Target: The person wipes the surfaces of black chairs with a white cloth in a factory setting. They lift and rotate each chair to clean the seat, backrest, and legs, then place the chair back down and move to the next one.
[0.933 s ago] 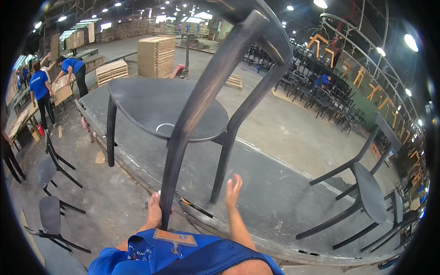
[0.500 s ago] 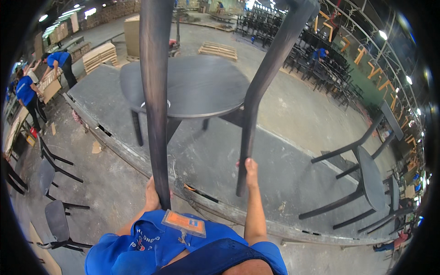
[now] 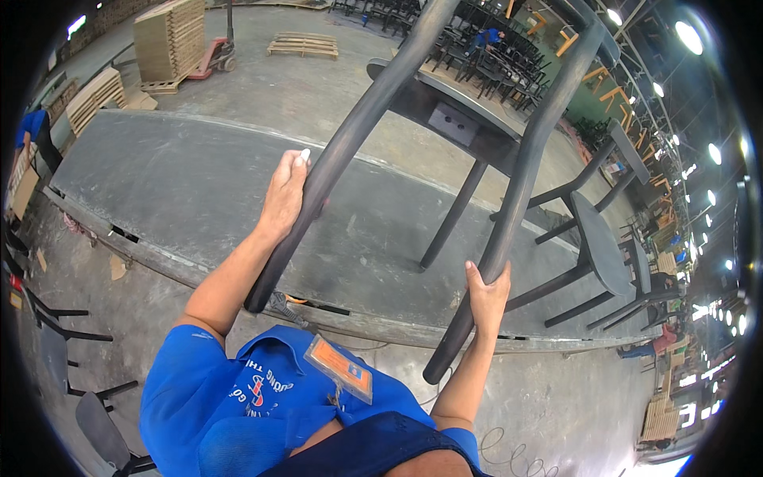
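Note:
I hold a dark wooden chair (image 3: 465,127) up over a long grey platform, with two of its long legs slanting down toward me. My left hand (image 3: 284,195) is closed round the left leg partway up, thumb outside. Lower on the right leg (image 3: 509,215), my right hand (image 3: 487,294) grips near its end. The seat is tipped away, and a pale rectangular plate with two dark spots shows on it. One further leg (image 3: 455,215) reaches down over the platform; I cannot tell whether its tip touches it.
The grey platform (image 3: 183,175) stretches across in front. Another dark chair (image 3: 600,246) stands at its right end, with more chairs beside it. On the left floor are dark chairs (image 3: 103,429). Pallets (image 3: 304,44), a pallet jack (image 3: 214,57) and a blue-shirted person (image 3: 33,131) are farther off.
The chair has swung right and tilted, turning its seat's broad face out of sight. My left hand has risen along with its leg; my right hand has moved right, still gripping.

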Tool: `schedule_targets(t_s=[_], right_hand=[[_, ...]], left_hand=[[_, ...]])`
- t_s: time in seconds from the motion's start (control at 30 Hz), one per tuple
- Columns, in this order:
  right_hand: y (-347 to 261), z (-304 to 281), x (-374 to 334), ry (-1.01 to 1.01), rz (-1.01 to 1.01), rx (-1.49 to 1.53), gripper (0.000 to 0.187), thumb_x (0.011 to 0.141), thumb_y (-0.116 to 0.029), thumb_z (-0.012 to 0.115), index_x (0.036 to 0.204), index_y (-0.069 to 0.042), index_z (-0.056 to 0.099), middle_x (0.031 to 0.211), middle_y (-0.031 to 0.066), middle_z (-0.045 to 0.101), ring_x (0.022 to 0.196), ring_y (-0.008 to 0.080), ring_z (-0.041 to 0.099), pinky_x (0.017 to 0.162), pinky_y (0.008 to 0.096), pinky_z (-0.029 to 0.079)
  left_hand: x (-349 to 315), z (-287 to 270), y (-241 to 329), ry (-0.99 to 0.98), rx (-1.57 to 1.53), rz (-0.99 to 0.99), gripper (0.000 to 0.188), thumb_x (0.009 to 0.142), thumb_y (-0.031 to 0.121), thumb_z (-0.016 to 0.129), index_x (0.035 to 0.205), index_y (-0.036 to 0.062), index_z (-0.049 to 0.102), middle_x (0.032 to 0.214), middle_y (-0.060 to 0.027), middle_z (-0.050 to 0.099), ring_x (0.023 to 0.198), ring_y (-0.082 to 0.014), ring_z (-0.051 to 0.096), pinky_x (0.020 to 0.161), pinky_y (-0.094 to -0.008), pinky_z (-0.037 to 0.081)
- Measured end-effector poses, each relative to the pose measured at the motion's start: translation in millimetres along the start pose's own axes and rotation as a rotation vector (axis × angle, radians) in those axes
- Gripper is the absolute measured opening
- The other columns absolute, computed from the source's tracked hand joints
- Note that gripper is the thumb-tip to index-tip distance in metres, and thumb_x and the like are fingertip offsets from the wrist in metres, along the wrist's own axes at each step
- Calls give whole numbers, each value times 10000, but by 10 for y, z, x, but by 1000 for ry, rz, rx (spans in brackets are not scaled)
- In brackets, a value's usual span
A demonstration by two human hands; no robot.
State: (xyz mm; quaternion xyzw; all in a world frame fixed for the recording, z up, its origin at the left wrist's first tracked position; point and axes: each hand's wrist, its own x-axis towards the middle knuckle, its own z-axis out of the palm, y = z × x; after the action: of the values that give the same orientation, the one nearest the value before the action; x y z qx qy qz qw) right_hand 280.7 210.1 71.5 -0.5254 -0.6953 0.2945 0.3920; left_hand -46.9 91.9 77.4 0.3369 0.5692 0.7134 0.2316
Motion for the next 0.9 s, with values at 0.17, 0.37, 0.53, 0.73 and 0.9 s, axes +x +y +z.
schedule_targets(t_s=[0.17, 0.37, 0.53, 0.73, 0.9], right_hand=[[-16, 208, -28, 57, -1, -50, 857, 747, -299, 760, 1293, 203, 331, 1188, 361, 519, 1146, 394, 530, 970, 381, 406], [-33, 178, -251, 92, -68, -71, 800, 736, -278, 775, 1263, 176, 380, 1091, 310, 573, 1045, 350, 581, 919, 375, 435], [-5, 162, -282, 3, -13, -15, 841, 736, -292, 781, 1282, 184, 354, 1087, 302, 590, 1034, 338, 598, 903, 365, 451], [-33, 169, -346, 17, -82, 46, 919, 705, -338, 808, 1294, 185, 335, 1066, 297, 607, 1020, 347, 616, 885, 359, 469], [-36, 142, -383, -15, -102, 70, 941, 691, -378, 817, 1294, 166, 340, 1029, 275, 624, 968, 334, 636, 848, 363, 486]], left_hand=[[156, -144, -69, 156, 436, 260, 265, 1021, 288, 351, 1009, 51, 470, 822, -70, 507, 702, -170, 513, 678, -305, 446], [-214, -78, -74, 158, 579, 455, 197, 991, 199, 404, 1049, 29, 483, 1030, -219, 625, 884, -390, 617, 775, -418, 478], [-310, -74, -43, 86, 748, 706, 160, 925, 134, 515, 1047, 34, 494, 1275, -288, 487, 1058, -424, 559, 876, -454, 458], [-393, -1, -68, 77, 979, 687, 150, 889, 113, 556, 1019, 48, 517, 1413, -305, 312, 1216, -446, 428, 964, -498, 385], [-443, 52, -54, 124, 1002, 655, 151, 881, 110, 562, 1014, 45, 529, 1431, -292, 287, 1244, -446, 395, 986, -503, 358]])
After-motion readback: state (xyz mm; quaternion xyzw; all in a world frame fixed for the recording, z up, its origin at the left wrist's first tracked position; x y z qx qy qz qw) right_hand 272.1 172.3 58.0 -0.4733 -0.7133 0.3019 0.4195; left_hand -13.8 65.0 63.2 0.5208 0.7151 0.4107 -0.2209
